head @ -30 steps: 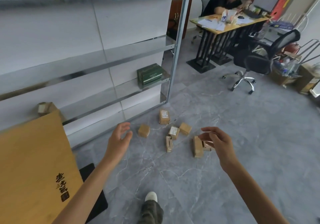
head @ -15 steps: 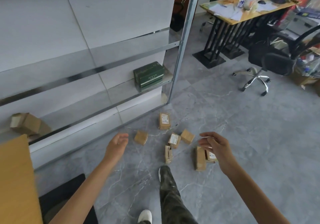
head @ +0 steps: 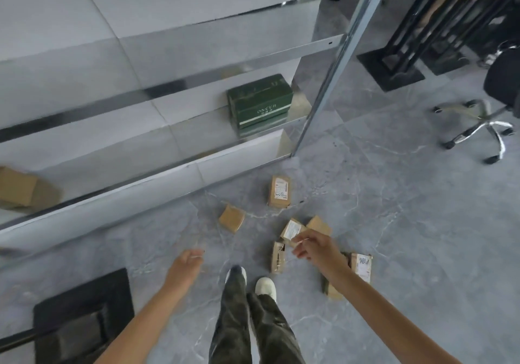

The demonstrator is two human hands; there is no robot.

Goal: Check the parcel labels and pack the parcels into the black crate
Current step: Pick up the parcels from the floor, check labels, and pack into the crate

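Several small brown cardboard parcels lie scattered on the grey floor. One labelled parcel [head: 278, 192] lies farthest away, a plain one [head: 232, 218] to its left, a labelled one [head: 291, 230] beside a plain one [head: 318, 225], a narrow one [head: 278, 257] on its side, and a labelled one [head: 361, 266] at right. My right hand [head: 315, 248] hovers above the middle parcels, fingers loosely curled, holding nothing. My left hand [head: 186, 265] hangs open over bare floor. The black crate [head: 81, 318] sits at the lower left.
A metal shelf rack [head: 323, 93] stands ahead with a green box [head: 260, 104] on its low shelf and a brown carton [head: 19, 187] at left. A swivel chair [head: 486, 121] and black desk legs [head: 394, 62] are at right. My feet [head: 250, 282] stand just behind the parcels.
I have stepped closer and my view has tilted down. My right hand moved left over the middle parcels. Both feet are now together, and the black crate has come into view.
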